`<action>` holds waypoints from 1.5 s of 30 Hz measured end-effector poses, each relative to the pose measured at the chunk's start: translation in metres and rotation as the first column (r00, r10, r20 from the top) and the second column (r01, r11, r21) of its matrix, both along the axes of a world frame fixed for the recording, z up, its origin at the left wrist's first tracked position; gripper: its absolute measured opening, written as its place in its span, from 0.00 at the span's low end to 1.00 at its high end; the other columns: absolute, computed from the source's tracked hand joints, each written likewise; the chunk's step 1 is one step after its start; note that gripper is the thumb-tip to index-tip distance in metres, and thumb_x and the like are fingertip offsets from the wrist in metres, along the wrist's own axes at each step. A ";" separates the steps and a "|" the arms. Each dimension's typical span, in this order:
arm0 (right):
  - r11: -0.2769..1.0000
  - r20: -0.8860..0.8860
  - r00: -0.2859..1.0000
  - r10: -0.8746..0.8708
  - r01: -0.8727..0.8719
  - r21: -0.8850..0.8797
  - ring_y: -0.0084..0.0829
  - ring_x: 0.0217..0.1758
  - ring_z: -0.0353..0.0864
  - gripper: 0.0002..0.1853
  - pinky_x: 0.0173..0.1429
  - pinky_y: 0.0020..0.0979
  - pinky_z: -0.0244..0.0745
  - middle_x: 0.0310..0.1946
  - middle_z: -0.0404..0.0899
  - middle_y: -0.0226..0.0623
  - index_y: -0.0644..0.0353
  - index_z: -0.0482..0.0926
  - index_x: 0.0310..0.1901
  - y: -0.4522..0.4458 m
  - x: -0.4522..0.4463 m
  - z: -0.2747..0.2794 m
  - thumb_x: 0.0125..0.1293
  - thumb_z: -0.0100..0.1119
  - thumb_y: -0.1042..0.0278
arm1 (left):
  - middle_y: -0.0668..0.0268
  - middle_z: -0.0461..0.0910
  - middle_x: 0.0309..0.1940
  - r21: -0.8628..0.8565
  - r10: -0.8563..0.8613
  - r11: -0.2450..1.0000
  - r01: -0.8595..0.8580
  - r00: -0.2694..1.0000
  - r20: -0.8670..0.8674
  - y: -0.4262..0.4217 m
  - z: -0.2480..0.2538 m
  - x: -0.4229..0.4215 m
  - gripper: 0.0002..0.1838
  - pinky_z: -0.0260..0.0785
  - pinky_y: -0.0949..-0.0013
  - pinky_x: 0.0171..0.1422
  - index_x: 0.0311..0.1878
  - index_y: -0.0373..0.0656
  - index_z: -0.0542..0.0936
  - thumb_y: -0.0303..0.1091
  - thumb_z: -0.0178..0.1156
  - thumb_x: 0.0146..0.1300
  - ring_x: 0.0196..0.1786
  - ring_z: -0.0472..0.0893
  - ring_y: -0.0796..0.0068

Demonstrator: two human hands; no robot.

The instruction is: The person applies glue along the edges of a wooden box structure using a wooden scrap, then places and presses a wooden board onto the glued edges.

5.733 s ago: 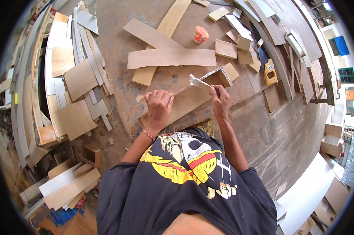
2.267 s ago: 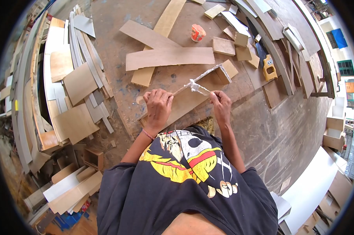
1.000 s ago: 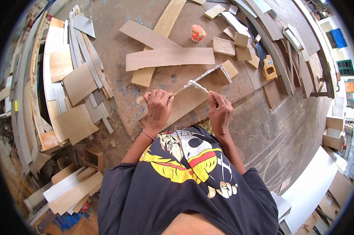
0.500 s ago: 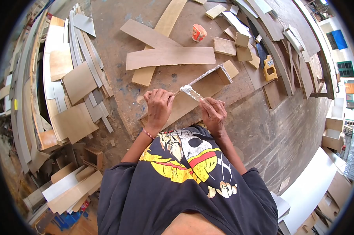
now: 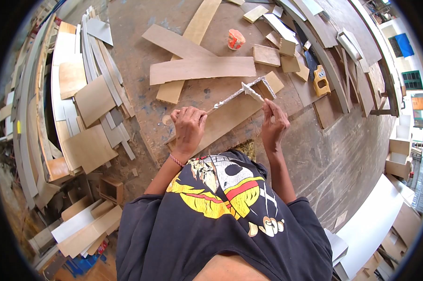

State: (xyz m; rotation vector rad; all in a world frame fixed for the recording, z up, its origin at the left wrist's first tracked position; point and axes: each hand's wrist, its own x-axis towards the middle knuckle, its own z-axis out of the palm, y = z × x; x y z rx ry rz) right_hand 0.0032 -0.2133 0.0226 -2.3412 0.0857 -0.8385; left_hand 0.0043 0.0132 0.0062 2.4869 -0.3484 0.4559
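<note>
My left hand (image 5: 189, 129) grips the near left part of a wooden frame (image 5: 230, 122), its fingers curled over the edge. White paste coats the frame's far edge, from beside my left hand to the right corner, and the short right edge. Pinched in my right hand (image 5: 274, 119) is a thin stick (image 5: 253, 93) with white paste on it. Its tip touches the far edge near the right corner. Beyond the frame lie crossed wooden boards (image 5: 202, 68) and a red and white cup (image 5: 236, 40).
A yellow-handled saw (image 5: 321, 82) lies at the right, near small wood blocks (image 5: 266, 55) and stacked boards. Piled panels (image 5: 96, 97) stand at the left. A large white sheet (image 5: 370, 225) is at the lower right.
My right hand and the stick have moved right and away from me along the far edge. More of that edge carries white paste near my left hand, which stays in place.
</note>
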 end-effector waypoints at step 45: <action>0.898 -0.391 0.893 0.224 -0.033 0.440 0.16 0.23 0.70 0.05 0.28 0.23 0.66 0.22 0.79 0.29 0.63 0.79 0.35 0.036 -0.002 -0.027 0.64 0.57 0.72 | 0.72 0.75 0.32 -0.085 0.059 0.994 -0.070 0.990 -0.127 0.011 0.001 -0.004 0.04 0.52 0.62 0.54 0.31 0.50 0.80 0.34 0.65 0.52 0.42 0.72 0.72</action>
